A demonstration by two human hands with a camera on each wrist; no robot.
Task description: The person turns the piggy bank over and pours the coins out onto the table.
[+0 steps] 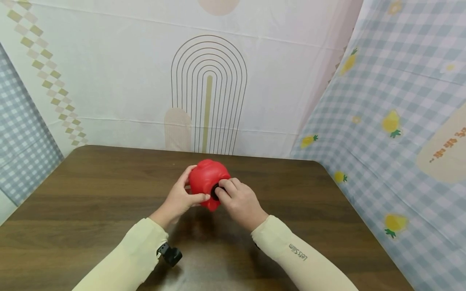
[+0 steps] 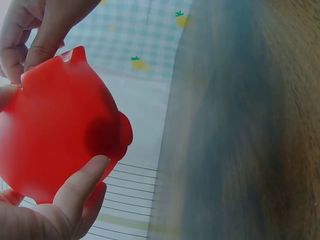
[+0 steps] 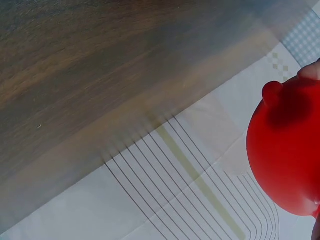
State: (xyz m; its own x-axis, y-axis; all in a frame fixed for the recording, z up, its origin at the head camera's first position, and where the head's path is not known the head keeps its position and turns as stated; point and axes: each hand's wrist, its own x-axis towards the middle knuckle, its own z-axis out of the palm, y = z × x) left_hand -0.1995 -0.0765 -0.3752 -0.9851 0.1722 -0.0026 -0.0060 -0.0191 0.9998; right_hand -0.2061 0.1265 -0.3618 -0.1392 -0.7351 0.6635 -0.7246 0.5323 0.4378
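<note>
2 hands hold a glossy red piggy bank (image 1: 206, 182) above the brown desk (image 1: 91, 202): left hand (image 1: 178, 201) grips its side, right hand (image 1: 238, 202) pinches a dark plug. Left wrist: thumb (image 2: 82, 182) presses the rounded red body, ears up. Right wrist: patterned cloth backdrop (image 3: 200, 185) lies beyond the grip.

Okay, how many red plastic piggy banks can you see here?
1. The red plastic piggy bank is held above the dark wooden table; the left hand grips its side, and the right hand pinches a black plug in its underside. None other shows.
</note>
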